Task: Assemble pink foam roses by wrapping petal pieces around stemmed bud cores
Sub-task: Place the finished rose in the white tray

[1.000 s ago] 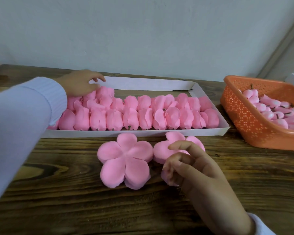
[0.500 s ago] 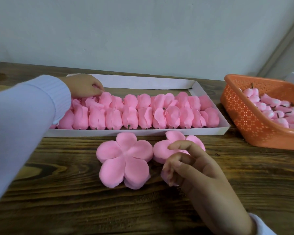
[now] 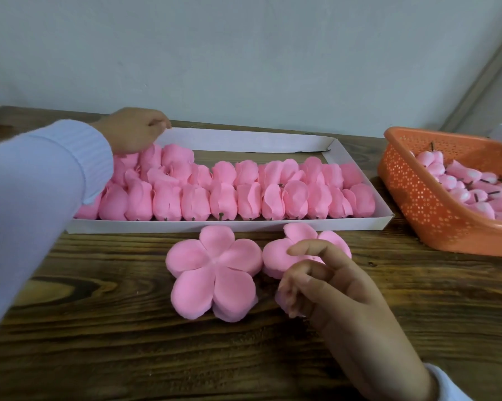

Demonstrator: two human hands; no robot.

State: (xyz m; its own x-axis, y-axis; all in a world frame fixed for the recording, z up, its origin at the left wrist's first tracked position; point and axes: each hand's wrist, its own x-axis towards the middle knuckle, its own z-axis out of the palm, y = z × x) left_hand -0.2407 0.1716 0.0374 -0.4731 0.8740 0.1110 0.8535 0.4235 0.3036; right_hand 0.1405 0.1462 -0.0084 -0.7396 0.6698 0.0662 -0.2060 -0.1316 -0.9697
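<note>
Right, the white tray (image 3: 215, 226) runs across the worktop (image 3: 99, 337), its near wall just behind two stacks of petal pieces (image 3: 215, 270). Bare wood lies open in front of them and off to the left. At the right, the orange basket (image 3: 417, 204) sits near the tray's corner, not touching it. Two packed rows of finished roses (image 3: 223, 198) fill the tray's front half, with bare cardboard behind them. The basket holds stemmed bud cores (image 3: 458, 195), heaped loosely. The left hand (image 3: 134, 131) hovers over the tray's far left end, fingers curled down; I can't tell if it grips anything. The right hand (image 3: 331, 287) hangs over the right-hand stack (image 3: 276, 256), fingers loosely curled, tips at its near lobe; a grip or not, I can't tell.
</note>
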